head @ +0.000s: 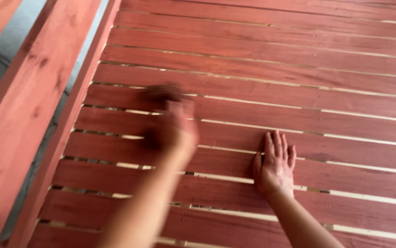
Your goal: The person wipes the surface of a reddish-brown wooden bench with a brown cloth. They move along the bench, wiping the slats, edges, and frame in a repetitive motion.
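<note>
The right hand [276, 163] is laid flat, fingers together, on a red-stained slatted panel [299, 87] of smooth boards with narrow gaps. Left of it, the blurred left hand [177, 131] is seen over a dark smudged object [161, 94]; its grip cannot be told.

Right hand [276, 165] flat on slats [299, 82], left hand [175, 128] leftward.

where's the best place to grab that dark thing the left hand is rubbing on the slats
Hard to say exactly: the dark thing is motion-blurred under the left hand. It seems to lie flat on the red slats, so probably grip from above, fingers over its top, as the hand does now. The right hand rests flat beside it.
</note>
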{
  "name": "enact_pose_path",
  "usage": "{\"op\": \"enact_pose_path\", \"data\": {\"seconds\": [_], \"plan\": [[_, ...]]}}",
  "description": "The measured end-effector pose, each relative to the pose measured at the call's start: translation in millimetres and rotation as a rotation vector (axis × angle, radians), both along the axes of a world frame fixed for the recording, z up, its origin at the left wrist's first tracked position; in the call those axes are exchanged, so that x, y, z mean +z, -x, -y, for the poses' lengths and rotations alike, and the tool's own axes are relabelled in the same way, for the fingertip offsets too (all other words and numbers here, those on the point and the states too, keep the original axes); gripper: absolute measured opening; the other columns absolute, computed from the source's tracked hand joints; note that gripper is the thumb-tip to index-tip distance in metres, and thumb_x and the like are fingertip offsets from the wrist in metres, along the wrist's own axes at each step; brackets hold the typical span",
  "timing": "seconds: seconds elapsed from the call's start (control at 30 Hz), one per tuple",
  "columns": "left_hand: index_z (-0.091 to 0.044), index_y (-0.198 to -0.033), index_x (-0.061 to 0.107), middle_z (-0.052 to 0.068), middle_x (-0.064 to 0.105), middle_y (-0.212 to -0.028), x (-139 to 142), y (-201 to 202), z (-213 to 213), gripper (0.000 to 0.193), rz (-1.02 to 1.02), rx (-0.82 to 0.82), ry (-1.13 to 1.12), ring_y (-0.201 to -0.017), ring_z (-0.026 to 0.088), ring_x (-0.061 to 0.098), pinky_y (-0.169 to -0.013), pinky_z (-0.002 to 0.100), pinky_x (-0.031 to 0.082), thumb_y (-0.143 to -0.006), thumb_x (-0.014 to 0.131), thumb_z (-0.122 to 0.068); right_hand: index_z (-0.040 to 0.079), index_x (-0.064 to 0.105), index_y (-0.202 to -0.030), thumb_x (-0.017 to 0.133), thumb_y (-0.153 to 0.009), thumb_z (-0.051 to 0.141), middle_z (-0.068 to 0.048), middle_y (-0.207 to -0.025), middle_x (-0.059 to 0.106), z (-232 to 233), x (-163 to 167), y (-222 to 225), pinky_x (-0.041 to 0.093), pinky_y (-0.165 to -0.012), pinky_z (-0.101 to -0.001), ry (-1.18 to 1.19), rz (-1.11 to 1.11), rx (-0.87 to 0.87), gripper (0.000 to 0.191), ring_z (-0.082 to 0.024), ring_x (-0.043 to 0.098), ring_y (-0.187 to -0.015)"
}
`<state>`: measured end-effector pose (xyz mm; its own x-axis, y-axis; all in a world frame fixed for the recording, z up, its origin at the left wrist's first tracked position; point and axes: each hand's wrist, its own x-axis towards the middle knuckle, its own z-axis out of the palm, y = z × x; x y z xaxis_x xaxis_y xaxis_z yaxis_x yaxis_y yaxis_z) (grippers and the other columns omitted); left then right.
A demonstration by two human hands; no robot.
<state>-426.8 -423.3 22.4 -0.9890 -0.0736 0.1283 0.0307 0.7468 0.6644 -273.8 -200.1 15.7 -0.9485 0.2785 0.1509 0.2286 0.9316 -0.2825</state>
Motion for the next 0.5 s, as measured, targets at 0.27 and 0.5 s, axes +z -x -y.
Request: {"op": "enact_pose_path", "data": {"seconds": [0.27, 0.5], "plan": [[-0.02, -0.132, 0.065, 0.011, 0.059, -0.134, 4.4, -115.2, -77.3, 0.045, -0.316, -0.514, 0.333, -0.114, 0.036, 0.056, -0.097, 0.064, 0.041, -0.087, 0.064, -0.025, 0.011, 0.035, -0.157, 0.045, -0.097, 0.034, -0.014, -0.167, 0.024, -1.9, 1.1, 0.9, 0.004, -0.124, -0.0506, 0.046, 0.027, 0.008, 0.065, -0.03, 0.014, -0.155], [-0.009, -0.073, 0.072, 0.012, 0.064, -0.066, 28.0, -54.4, 113.9, 0.034, 0.047, 0.093, -0.047, -0.062, 0.028, 0.061, -0.059, 0.049, 0.049, -0.095, 0.065, -0.034, 0.012, 0.038, -0.157, 0.043, -0.101, 0.032, -0.015, -0.166, 0.028, 2.2, 3.8, -1.5, 0.007, -0.125, -0.0504, 0.051, -0.029, 0.014, 0.06, -0.03, 0.017, -0.156]]}}
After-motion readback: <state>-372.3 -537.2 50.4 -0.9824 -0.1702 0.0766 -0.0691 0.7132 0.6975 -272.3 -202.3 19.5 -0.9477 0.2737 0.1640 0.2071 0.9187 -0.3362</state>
